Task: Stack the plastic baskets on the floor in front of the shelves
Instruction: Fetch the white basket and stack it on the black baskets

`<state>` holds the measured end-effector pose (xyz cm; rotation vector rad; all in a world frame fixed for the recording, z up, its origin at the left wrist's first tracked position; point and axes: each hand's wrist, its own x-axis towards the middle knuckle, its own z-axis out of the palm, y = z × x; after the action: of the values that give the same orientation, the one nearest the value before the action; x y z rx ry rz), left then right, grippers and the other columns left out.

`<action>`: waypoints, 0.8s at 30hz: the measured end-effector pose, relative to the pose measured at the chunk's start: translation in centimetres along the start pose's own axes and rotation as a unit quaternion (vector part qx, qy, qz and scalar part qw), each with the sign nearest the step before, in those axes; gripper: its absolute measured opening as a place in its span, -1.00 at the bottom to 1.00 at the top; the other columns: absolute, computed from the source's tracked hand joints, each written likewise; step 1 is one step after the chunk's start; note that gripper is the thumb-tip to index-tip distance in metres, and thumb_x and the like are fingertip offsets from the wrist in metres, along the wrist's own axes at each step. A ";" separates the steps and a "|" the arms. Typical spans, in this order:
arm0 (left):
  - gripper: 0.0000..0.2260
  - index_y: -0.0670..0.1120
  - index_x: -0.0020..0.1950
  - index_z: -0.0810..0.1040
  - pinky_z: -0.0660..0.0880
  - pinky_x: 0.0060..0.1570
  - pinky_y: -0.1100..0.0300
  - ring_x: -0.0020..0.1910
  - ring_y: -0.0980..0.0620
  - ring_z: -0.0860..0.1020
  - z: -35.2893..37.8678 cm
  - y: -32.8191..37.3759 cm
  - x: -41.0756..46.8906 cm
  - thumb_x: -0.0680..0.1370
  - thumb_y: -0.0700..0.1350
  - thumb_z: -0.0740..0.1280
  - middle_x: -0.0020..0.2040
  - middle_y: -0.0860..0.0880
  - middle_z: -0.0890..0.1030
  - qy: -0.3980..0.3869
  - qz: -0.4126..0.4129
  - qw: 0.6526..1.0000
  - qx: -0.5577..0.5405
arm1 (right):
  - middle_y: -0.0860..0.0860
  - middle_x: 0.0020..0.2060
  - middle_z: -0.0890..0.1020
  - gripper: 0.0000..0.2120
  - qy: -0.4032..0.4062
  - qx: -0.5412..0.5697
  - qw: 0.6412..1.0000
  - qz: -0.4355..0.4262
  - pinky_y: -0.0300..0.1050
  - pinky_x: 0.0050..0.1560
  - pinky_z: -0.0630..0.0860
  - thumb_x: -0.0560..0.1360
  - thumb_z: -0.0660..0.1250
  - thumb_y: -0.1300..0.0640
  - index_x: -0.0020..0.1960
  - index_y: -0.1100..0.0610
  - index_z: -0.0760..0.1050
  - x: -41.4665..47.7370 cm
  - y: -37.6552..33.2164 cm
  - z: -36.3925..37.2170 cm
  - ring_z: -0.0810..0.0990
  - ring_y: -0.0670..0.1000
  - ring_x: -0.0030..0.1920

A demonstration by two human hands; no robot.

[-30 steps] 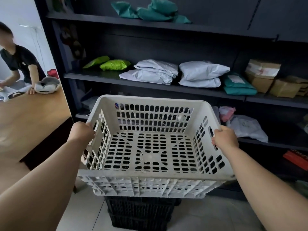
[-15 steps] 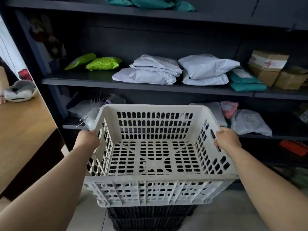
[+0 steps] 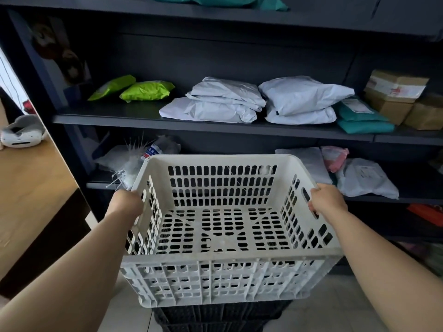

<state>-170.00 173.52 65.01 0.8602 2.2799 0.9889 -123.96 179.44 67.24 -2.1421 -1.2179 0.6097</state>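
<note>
A white slotted plastic basket [image 3: 223,274] is held level in front of me, empty inside. My left hand [image 3: 128,203] grips its left rim and my right hand [image 3: 327,203] grips the handle slot in its right wall. Directly beneath it, a black plastic basket [image 3: 220,316] stands on the pale tiled floor [image 3: 335,305]; only its top front part shows below the white one. Whether the two baskets touch is hidden by the white basket's front wall.
Dark shelves [image 3: 215,127] rise just behind the baskets, holding white parcels [image 3: 225,101], green bags [image 3: 146,91], teal bags [image 3: 364,118] and cardboard boxes [image 3: 395,97]. A wooden table [image 3: 31,195] with a white headset [image 3: 20,135] stands at the left.
The white basket has come down and closer over the black basket, which it now covers more. My view has swung right, so the person at the table has left the frame.
</note>
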 end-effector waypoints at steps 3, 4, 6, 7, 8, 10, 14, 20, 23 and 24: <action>-0.77 -0.25 0.15 0.54 0.55 -0.05 0.19 0.00 -0.11 0.63 -0.3 0.9 -1.1 0.56 -0.22 0.20 0.02 -0.17 0.66 -0.025 -0.017 0.998 0.054 | 0.13 -0.34 0.68 -0.75 -0.001 -0.002 1.000 -0.003 0.03 -0.04 0.60 0.51 0.10 0.15 -0.19 0.10 0.53 0.0 -0.2 0.0 0.67 0.15 -0.31; -0.78 -0.23 0.16 0.53 0.53 -0.05 0.22 0.02 -0.07 0.63 -0.5 1.3 -1.3 0.57 -0.21 0.20 0.04 -0.14 0.66 -0.029 -0.016 0.997 0.075 | 0.13 -0.33 0.68 -0.75 -0.002 -0.004 1.000 -0.003 0.02 -0.05 0.59 0.50 0.10 0.15 -0.20 0.11 0.53 0.2 -0.2 0.1 0.67 0.16 -0.30; -0.79 -0.20 0.17 0.52 0.48 -0.14 0.23 0.01 -0.05 0.62 -0.7 1.7 -1.7 0.57 -0.19 0.22 0.04 -0.11 0.66 -0.019 -0.002 0.993 0.115 | 0.14 -0.31 0.68 -0.76 -0.004 -0.010 1.000 -0.003 0.04 -0.05 0.60 0.50 0.10 0.14 -0.21 0.11 0.51 0.3 -0.3 0.2 0.67 0.18 -0.27; -0.78 -0.20 0.17 0.53 0.44 -0.21 0.22 -0.03 -0.07 0.61 -0.7 1.6 -1.7 0.56 -0.18 0.24 0.02 -0.13 0.66 -0.013 -0.006 0.995 0.096 | 0.15 -0.30 0.68 -0.76 -0.006 -0.013 1.000 -0.005 0.07 -0.04 0.60 0.50 0.10 0.14 -0.22 0.10 0.51 0.4 -0.2 0.3 0.67 0.19 -0.26; -0.78 -0.21 0.16 0.53 0.41 -0.24 0.21 -0.08 -0.08 0.60 -0.7 1.8 -1.7 0.56 -0.19 0.25 -0.01 -0.15 0.65 -0.022 0.000 0.995 0.100 | 0.16 -0.29 0.68 -0.76 -0.007 -0.014 1.000 -0.007 0.12 -0.04 0.61 0.50 0.10 0.14 -0.22 0.09 0.51 0.7 0.0 0.4 0.67 0.20 -0.24; -0.79 -0.22 0.14 0.53 0.46 -0.22 0.19 -0.09 -0.09 0.60 -0.8 2.1 -1.6 0.55 -0.20 0.25 -0.02 -0.16 0.65 -0.031 0.019 0.990 0.138 | 0.18 -0.26 0.68 -0.77 -0.014 -0.017 1.000 -0.014 0.17 -0.04 0.62 0.50 0.10 0.15 -0.21 0.07 0.51 1.1 0.2 0.4 0.67 0.21 -0.22; -0.77 -0.27 0.16 0.52 0.52 -0.16 0.13 -0.10 -0.13 0.59 -1.0 1.5 -1.2 0.55 -0.22 0.24 -0.04 -0.20 0.61 -0.030 0.052 0.981 0.185 | 0.19 -0.16 0.65 -0.80 -0.026 -0.077 0.996 -0.046 0.11 -0.04 0.59 0.51 0.09 0.15 -0.10 0.14 0.49 0.1 -0.1 -0.2 0.62 0.22 -0.17; -0.69 -0.39 0.15 0.51 0.51 0.09 -0.13 0.09 -0.36 0.55 -0.9 1.7 -1.9 0.59 -0.18 0.14 0.09 -0.39 0.57 -0.034 0.067 0.983 0.165 | 0.17 0.07 0.56 -0.67 -0.014 -0.203 0.966 -0.160 0.03 -0.10 0.51 0.56 0.19 0.00 0.26 0.12 0.38 -3.3 0.4 -1.1 0.55 0.23 0.01; -0.56 -0.27 0.13 0.45 0.57 -0.03 -0.08 -0.14 -0.24 0.61 -1.2 1.2 -3.4 0.58 0.11 0.12 -0.07 -0.23 0.59 -0.028 0.074 0.979 0.190 | 0.17 0.04 0.51 -0.65 -0.015 -0.233 0.957 -0.173 0.01 -0.18 0.49 0.52 0.21 -0.04 0.24 0.08 0.36 -4.7 1.2 -1.4 0.52 0.19 -0.09; -0.51 -0.24 0.16 0.41 0.59 -0.04 -0.09 -0.15 -0.21 0.61 -1.4 0.8 -4.0 0.55 0.18 0.12 -0.05 -0.21 0.58 -0.022 0.072 0.975 0.207 | 0.17 0.07 0.48 -0.63 -0.016 -0.245 0.954 -0.170 -0.01 -0.19 0.47 0.52 0.22 -0.06 0.26 0.07 0.35 -5.4 1.5 -1.5 0.50 0.18 -0.10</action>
<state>-167.94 170.53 67.25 1.2166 2.4536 0.5456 -124.64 173.71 67.83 -2.2249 -1.8591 0.2017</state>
